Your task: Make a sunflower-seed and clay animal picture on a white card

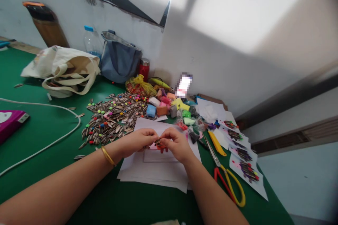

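Note:
My left hand (144,140) and my right hand (177,143) meet over a small white card (158,157) on stacked white paper (150,172). Both have their fingertips pinched together. Between them shows a small sunflower seed piece (158,143), which my right fingers seem to grip; what my left fingertips hold is too small to make out. Pink and orange clay shows on the card just under the fingers, partly hidden by them. A gold bangle (108,156) circles my left wrist. Left of the paper spreads a heap of striped sunflower seeds (113,116) mixed with coloured beads.
Wrapped clay blocks (162,110) lie behind the paper. To the right are scissors (225,172), a yellow cutter (217,143) and several seed-decorated cards (248,172). Bags (120,59), a bottle (91,40) and a phone (184,85) stand along the wall. A white cable (76,126) curves at left.

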A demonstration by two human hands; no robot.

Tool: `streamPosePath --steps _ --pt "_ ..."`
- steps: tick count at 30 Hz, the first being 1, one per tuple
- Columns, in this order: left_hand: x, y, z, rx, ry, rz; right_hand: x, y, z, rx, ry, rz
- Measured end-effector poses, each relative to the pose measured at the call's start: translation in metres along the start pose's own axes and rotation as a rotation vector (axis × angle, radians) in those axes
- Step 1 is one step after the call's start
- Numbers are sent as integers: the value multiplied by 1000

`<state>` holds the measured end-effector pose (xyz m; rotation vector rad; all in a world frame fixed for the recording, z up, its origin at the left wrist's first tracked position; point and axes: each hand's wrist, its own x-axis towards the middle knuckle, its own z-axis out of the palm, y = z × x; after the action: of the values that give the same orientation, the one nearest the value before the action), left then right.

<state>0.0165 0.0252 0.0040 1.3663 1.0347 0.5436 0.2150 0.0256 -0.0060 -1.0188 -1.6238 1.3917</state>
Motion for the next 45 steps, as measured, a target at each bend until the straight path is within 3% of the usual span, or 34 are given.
streamPosePath --steps 3,5,9,13,26,32,45 --pt "7 -6 -10 288 155 125 4 6 -4 -153 63 9" --pt "11 -10 -16 450 198 167 8 11 -6 -330 89 -43" --pt "9 -12 -19 636 182 104 12 16 -7 -628 70 -151" --pt "2 -4 -14 758 147 59 12 12 -6 -749 61 -146" --pt "-6 -1 -7 970 24 122 8 6 -4 -939 44 -207" --pt "-6 -5 -2 973 34 153 7 7 -4 -1040 34 -278" --pt "-5 -9 3 1054 32 180 7 9 -3 -1116 7 -292"
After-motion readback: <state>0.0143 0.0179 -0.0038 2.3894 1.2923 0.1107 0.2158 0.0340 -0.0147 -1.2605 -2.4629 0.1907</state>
